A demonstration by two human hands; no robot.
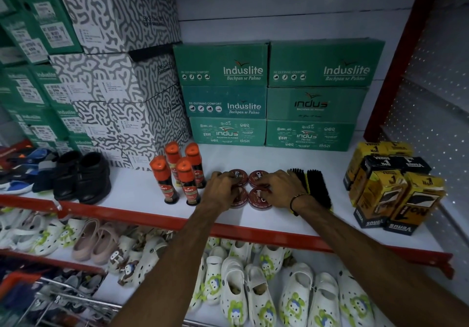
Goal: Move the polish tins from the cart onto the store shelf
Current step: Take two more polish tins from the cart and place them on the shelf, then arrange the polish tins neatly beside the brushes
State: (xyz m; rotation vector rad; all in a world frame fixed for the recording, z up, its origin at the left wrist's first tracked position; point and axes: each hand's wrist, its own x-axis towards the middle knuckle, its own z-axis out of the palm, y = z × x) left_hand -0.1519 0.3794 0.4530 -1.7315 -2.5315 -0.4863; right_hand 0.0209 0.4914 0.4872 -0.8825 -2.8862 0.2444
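On the shelf (142, 194), each hand rests fingers-down on polish tins (257, 178); nudge them square, rims touching.

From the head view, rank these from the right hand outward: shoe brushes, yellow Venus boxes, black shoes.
From the right hand:
1. Shoe brushes, touching its right side.
2. Yellow Venus boxes, far right on the shelf.
3. Black shoes, far left, beyond the polish bottles.

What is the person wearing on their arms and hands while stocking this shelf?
Both forearms are bare, with no sleeves in view and no gloves. The right hand has a thin dark cord bracelet with small beads at the wrist. The left hand and its wrist wear nothing.
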